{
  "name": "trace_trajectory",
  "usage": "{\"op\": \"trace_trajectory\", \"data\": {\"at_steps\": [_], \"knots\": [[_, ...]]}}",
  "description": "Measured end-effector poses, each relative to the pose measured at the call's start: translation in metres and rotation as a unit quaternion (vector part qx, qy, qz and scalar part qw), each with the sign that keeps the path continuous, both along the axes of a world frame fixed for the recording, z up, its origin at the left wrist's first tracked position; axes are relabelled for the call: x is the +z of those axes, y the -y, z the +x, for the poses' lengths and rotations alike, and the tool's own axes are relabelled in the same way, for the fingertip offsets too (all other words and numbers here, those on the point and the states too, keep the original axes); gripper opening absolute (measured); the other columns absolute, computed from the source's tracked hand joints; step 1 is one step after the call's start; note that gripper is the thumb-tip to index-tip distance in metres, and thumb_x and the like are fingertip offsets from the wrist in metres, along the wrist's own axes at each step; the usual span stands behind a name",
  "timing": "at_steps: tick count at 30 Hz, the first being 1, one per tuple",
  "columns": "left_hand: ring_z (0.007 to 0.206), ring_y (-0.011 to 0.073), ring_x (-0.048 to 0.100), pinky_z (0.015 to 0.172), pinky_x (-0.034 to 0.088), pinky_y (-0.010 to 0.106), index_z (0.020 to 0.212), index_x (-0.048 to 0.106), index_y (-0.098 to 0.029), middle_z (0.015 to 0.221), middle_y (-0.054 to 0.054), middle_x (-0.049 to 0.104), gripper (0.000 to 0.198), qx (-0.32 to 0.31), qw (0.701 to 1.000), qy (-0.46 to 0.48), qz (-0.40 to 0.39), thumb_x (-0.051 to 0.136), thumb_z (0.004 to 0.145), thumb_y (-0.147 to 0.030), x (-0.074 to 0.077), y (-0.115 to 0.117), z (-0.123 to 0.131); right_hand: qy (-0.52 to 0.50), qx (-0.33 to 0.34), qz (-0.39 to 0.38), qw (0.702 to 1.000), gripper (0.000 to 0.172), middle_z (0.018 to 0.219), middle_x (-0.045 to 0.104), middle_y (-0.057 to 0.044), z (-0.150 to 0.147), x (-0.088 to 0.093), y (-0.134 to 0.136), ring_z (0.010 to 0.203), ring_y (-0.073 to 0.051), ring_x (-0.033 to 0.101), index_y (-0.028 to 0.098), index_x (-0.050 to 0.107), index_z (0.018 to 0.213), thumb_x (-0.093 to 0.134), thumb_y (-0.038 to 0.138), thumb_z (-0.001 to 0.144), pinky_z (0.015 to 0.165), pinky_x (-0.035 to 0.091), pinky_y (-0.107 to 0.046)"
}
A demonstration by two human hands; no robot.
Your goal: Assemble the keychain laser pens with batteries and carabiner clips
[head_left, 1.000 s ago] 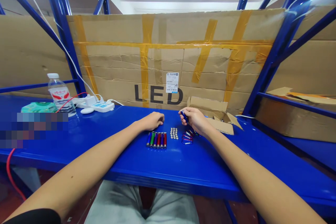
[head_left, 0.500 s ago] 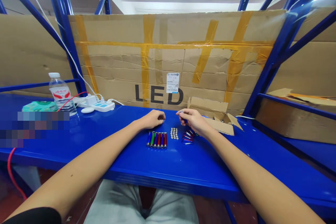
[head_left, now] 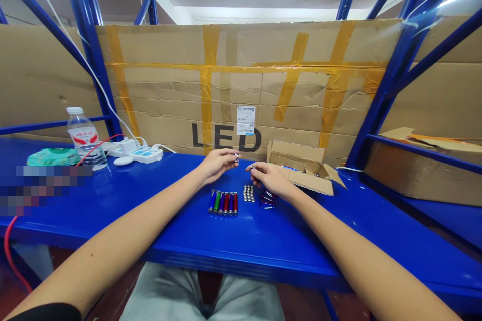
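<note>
My left hand (head_left: 218, 165) is raised a little over the blue table, thumb and fingers pinched on a small shiny silver piece (head_left: 237, 159). Facing it, my right hand (head_left: 268, 177) has its fingertips pressed together around something tiny that I cannot make out. Below my left hand stands a row of small metallic tubes, like mini flashlights (head_left: 226, 204), in blue, green and red with silver ends. Beside them sit several silver button cells (head_left: 248, 193) in a tight grid. Red and blue carabiners (head_left: 267, 200) lie in a pile under my right hand.
An open cardboard box (head_left: 301, 175) lies behind my right hand. At the left are a water bottle (head_left: 86, 140), a green packet (head_left: 52, 157) and a white power strip (head_left: 145, 154) with cables. A large cardboard panel (head_left: 169, 95) lines the back of the blue table (head_left: 181, 241).
My left hand has risen off the tabletop, bringing the silver piece into view. My right hand has lowered slightly and shifted left. The camera view has moved a little.
</note>
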State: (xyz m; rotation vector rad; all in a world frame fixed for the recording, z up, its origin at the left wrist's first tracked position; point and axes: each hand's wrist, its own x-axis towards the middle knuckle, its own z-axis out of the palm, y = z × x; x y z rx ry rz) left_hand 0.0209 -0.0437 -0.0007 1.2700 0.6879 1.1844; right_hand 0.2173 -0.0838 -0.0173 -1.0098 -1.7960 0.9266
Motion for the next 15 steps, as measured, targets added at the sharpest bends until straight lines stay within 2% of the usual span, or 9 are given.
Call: {"op": "trace_trajectory", "data": {"at_steps": [3,7,12,15], "knots": [[0.082,0.0138,0.068,0.091,0.054,0.033,0.086,0.067,-0.009,0.089,0.01,0.071,0.016,0.002,0.998,0.044,-0.033,0.063,0.074,0.001,0.001,-0.001,0.0,0.004,-0.002,-0.002,1.0,0.019,0.062,0.059,0.001,0.0,-0.001,-0.001,0.055,-0.012,0.053,0.017,0.065,0.087,0.061,0.033,0.08,0.054,0.041,-0.026],[0.081,0.0153,0.069,0.092,0.055,0.035,0.083,0.065,-0.008,0.084,0.009,0.072,0.016,0.024,0.998,0.043,-0.031,0.066,0.072,0.003,0.001,0.001,0.002,0.013,-0.002,0.016,1.0,0.018,0.061,0.058,0.001,-0.002,-0.002,-0.002,0.056,-0.013,0.052,0.016,0.064,0.089,0.058,0.032,0.081,0.057,0.041,-0.027],[0.076,0.0164,0.071,0.089,0.056,0.038,0.077,0.063,-0.007,0.076,0.007,0.071,0.018,0.055,0.998,-0.017,0.032,0.073,0.065,0.001,0.001,0.009,0.009,0.043,-0.016,0.077,0.996,0.015,0.061,0.056,0.001,-0.005,-0.004,-0.004,0.06,-0.015,0.051,0.018,0.064,0.087,0.054,0.028,0.082,0.062,0.041,-0.029],[0.073,0.0164,0.07,0.085,0.057,0.038,0.077,0.064,-0.009,0.074,0.005,0.071,0.018,0.049,0.994,-0.063,0.075,0.075,0.065,-0.003,0.002,0.013,0.011,0.076,-0.036,0.109,0.99,0.015,0.063,0.057,0.001,-0.006,-0.005,-0.003,0.063,-0.016,0.051,0.018,0.065,0.084,0.053,0.028,0.083,0.065,0.04,-0.03]]}}
